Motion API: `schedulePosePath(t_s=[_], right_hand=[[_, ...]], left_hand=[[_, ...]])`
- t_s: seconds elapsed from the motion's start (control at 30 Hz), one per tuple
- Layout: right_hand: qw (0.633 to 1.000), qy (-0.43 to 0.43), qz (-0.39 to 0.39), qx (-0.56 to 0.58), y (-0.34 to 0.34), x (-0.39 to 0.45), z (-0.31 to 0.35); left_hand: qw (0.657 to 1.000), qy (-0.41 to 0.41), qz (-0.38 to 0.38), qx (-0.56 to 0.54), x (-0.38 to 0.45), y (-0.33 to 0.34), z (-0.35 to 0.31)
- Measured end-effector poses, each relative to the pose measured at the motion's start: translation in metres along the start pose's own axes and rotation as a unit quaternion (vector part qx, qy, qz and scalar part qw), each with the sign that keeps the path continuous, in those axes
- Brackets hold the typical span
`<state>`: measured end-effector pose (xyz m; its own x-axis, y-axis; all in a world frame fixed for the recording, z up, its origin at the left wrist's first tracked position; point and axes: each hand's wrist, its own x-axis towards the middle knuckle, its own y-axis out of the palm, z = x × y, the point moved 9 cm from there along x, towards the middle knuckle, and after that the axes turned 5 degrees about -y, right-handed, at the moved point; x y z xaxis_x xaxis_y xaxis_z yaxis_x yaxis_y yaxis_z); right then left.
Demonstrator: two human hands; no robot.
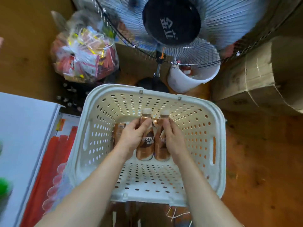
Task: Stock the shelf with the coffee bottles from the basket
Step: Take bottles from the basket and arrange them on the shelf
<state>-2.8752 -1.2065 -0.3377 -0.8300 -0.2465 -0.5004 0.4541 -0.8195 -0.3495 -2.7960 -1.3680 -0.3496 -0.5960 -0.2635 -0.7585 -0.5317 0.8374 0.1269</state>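
Observation:
A white perforated basket (201, 122) sits on the floor below me. Inside it stand two brown Nescafé coffee bottles with pale caps. My left hand (131, 136) is wrapped around the left bottle (146, 145). My right hand (173, 140) is closed around the right bottle (161, 149). The two bottles touch side by side. A third coffee bottle (118, 131) lies behind my left hand against the basket's left wall, partly hidden. No shelf is in sight.
A standing fan (172, 22) rises just beyond the basket. A clear bag of snack packets (85, 51) lies at the upper left, a white bucket (185, 81) behind the basket, cardboard boxes (255, 76) at the right. A white box lid (24, 128) and red packaging (54, 154) lie at the left.

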Motion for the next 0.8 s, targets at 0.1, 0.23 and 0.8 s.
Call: schedulePosePath(t_s=[0.1, 0.23, 0.8], right_hand=[[0.998, 0.027, 0.035, 0.032, 0.001, -0.019, 0.019], [0.999, 0.005, 0.034, 0.041, -0.011, -0.046, 0.055], [0.988, -0.108, -0.006, 0.106, -0.027, -0.151, 0.168]], left_hand=[[0.999, 0.013, -0.006, -0.037, -0.024, 0.0, -0.019], [0.996, 0.026, 0.012, -0.082, -0.053, 0.002, -0.043], [0.987, 0.125, 0.033, -0.094, -0.183, -0.007, -0.131]])
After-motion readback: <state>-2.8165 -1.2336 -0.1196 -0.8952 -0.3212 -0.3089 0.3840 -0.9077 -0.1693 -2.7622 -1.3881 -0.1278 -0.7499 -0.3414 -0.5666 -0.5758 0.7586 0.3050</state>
